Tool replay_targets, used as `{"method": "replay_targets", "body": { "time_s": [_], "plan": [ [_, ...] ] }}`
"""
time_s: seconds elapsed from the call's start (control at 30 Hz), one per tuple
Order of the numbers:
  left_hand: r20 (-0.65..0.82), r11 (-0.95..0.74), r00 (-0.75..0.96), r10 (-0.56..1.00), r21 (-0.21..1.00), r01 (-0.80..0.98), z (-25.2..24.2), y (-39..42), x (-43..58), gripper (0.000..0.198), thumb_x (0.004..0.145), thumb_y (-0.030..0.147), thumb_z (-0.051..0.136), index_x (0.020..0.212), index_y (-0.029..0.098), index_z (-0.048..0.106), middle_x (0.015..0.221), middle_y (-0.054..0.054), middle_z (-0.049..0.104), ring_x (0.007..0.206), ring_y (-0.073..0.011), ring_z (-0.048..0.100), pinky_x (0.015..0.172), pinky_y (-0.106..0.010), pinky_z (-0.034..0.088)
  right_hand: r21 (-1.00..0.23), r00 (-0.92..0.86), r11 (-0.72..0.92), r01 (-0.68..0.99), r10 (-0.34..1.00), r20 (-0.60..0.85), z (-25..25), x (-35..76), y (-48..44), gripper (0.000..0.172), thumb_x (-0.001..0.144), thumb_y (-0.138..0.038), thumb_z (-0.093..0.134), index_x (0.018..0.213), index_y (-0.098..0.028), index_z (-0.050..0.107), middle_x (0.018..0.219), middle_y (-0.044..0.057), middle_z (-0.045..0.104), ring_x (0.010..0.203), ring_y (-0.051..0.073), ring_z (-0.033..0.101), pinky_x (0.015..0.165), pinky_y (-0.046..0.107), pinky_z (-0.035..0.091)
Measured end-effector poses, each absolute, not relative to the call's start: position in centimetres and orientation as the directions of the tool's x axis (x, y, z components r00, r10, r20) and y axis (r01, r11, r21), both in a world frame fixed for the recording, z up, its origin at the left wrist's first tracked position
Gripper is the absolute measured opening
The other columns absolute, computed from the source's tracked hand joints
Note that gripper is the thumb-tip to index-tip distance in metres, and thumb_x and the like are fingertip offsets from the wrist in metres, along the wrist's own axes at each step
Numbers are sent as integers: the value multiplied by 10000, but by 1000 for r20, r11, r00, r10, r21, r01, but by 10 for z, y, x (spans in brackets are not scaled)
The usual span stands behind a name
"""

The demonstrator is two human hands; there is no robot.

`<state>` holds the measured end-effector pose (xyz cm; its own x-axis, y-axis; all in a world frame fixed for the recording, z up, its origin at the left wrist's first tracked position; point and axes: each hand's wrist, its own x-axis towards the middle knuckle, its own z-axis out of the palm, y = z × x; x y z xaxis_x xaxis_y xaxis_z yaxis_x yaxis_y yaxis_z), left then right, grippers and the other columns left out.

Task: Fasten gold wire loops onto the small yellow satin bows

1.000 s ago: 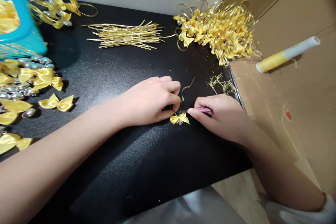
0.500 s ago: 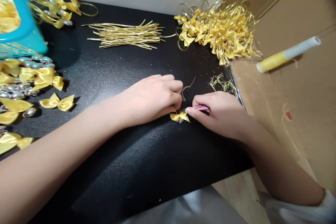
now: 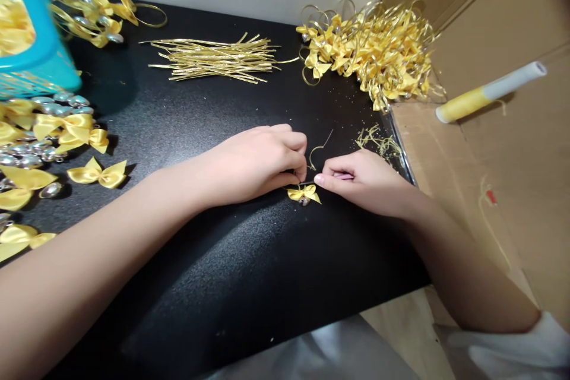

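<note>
My left hand [image 3: 262, 163] is closed in a pinch at the upper edge of a small yellow ribbon bow [image 3: 303, 193]. Silvery beads hang below the bow's knot, and the exact spot of the pinch is hidden behind my fingers. From the right, my right hand [image 3: 365, 181] grips a slim pink-handled tool [image 3: 345, 176] whose thin dark tip points at the left fingertips, just above the bow. Most of this tool is covered by my fingers, so its kind does not show. A loose curl of thin gold cord [image 3: 313, 157] lies on the black table between the hands.
A bundle of gold cords [image 3: 218, 59] lies near the wall. Behind my right hand are a heap of looped yellow bows [image 3: 378, 50] and cord snippets [image 3: 378, 141]. Bows and silver beads [image 3: 29, 160] spread at left beside a blue basket [image 3: 53, 65]. Cardboard [image 3: 490, 148] borders the right.
Both hands and the bow have shifted slightly up and left. Between the fingertips, more of the tool's dark tip shows, while less of its pink handle is visible.
</note>
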<state>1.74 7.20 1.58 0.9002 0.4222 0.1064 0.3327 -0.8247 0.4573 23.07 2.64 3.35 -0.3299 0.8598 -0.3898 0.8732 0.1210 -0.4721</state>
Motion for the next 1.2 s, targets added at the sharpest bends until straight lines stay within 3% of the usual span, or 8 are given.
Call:
{"method": "replay_targets", "body": {
  "time_s": [0.37, 0.53, 0.8, 1.2],
  "plan": [
    [90, -812, 900, 426, 478, 337, 15, 73, 18, 186, 920, 216, 553, 859, 196, 727, 822, -34, 607, 789, -171, 526, 744, -267, 400, -466, -322, 114, 878, 860, -396, 34, 230, 25, 427, 865, -451, 533, 554, -175, 434, 535, -59, 389, 543, 80, 316, 552, 261, 221],
    [90, -830, 911, 402, 457, 321, 16, 74, 14, 206, 898, 194, 549, 994, 204, 732, 883, -48, 612, 814, -180, 532, 763, -285, 412, -485, -342, 122, 866, 853, -395, 31, 232, 27, 411, 865, -459, 531, 573, -174, 476, 546, -58, 401, 550, 78, 320, 564, 262, 216],
    [110, -846, 916, 385, 439, 303, 15, 76, 15, 171, 896, 229, 577, 830, 207, 733, 811, -36, 585, 752, -168, 506, 712, -278, 382, -486, -340, 111, 867, 844, -415, 33, 232, 27, 414, 859, -472, 527, 577, -175, 472, 551, -57, 406, 549, 78, 326, 564, 265, 221],
    [93, -838, 912, 399, 440, 322, 13, 78, 13, 194, 922, 255, 559, 914, 232, 751, 832, -39, 599, 787, -178, 515, 720, -278, 391, -474, -355, 140, 869, 845, -400, 34, 233, 30, 402, 868, -475, 522, 598, -179, 496, 555, -58, 427, 545, 77, 342, 569, 262, 228]
  ]
}}
